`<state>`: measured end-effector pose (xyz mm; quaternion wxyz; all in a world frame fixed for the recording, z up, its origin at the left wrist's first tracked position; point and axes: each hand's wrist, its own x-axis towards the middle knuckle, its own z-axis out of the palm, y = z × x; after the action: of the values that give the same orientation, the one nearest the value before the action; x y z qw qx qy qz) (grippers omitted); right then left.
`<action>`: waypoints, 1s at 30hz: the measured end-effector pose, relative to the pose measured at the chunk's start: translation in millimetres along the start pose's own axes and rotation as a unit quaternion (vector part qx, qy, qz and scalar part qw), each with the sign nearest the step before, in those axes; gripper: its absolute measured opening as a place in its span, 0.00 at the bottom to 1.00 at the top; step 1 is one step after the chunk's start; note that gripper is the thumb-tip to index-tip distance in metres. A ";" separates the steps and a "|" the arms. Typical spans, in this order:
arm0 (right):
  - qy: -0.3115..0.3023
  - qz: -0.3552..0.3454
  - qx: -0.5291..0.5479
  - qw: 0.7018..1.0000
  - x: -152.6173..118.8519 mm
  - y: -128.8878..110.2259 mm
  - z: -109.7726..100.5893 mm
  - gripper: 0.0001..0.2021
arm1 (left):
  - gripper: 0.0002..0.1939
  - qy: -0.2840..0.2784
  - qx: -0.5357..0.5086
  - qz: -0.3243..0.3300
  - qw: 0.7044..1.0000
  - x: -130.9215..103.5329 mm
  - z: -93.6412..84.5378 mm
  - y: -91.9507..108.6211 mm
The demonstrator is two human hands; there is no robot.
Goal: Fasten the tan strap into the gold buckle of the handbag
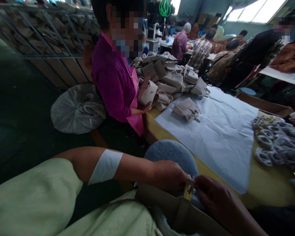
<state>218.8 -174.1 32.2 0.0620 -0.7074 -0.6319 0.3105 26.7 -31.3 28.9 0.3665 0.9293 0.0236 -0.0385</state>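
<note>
Fingers of my left hand (170,175) are curling around the top of a beige leather handbag (172,206) that is lying across my lap, at the bottom of the view, just below the near edge of the tabletop. My right hand (215,196) is coming in from the other side, its fingertips pressed together on the small gold metal clasp (188,190) standing up from the bag's strap, so both hands are meeting at that clasp. A white band (105,166) is wrapping my left forearm, and a pale green cloth (39,203) is covering my knees. Just behind my hands a round blue-grey cushioned stool (172,154) is standing against the yellow tabletop (265,183). A large sheet of pale blue paper (221,137) is lying on that tabletop, with one finished beige bag (186,109) resting on its far part. To the right a heap of grey plastic-wrapped parts (277,144) is spreading out. Farther back a pile of beige handbags (169,75) is rising, and a person in a magenta top and pink apron (115,78) is standing beside it, one hand holding a bag from the pile. A full grey plastic sack (77,108) is sitting on the floor behind that person.
</note>
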 end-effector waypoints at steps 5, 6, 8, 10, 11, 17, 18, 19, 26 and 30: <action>-0.073 0.027 -0.026 0.997 0.5 9.1 1.7 0.10 | 0.05 -0.001 0.218 0.075 0.973 -12.6 -3.1 11.6; -0.088 0.042 -0.029 0.995 1.9 7.4 0.8 0.10 | 0.08 0.022 0.236 0.085 0.968 -14.9 -3.8 14.0; -0.095 0.066 -0.010 0.993 4.6 1.8 -1.6 0.10 | 0.10 0.062 0.267 0.124 0.954 -16.9 -4.2 17.3; -0.086 0.069 0.010 0.994 6.4 -4.0 -3.0 0.13 | 0.07 0.077 0.282 0.160 0.943 -16.2 -3.2 19.4; -0.081 0.065 0.011 0.995 6.8 -6.0 -2.9 0.14 | 0.05 0.069 0.284 0.167 0.942 -15.7 -2.2 20.9; -0.043 0.054 0.026 0.997 6.7 -3.6 9.6 0.12 | 0.23 -0.042 0.182 0.088 0.978 -24.2 0.1 42.3; -0.033 0.052 0.024 0.998 6.7 -2.9 12.1 0.13 | 0.28 -0.055 0.170 0.072 0.981 -26.0 -1.4 45.8; -0.025 0.050 0.022 0.998 6.8 -2.7 14.3 0.13 | 0.31 -0.071 0.163 0.057 0.982 -26.8 -3.3 48.3; 0.004 0.083 0.038 0.996 8.0 -6.2 20.5 0.17 | 0.24 -0.208 0.185 0.049 0.959 -5.4 -4.5 35.8; 0.025 0.049 0.028 0.998 3.5 -3.1 18.8 0.20 | 0.23 -0.187 0.195 0.020 0.963 2.2 2.6 25.8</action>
<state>206.5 -176.0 17.4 0.0819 -0.7428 -0.5862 0.3129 30.6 -51.8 44.4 0.1773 0.9592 -0.0722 -0.2081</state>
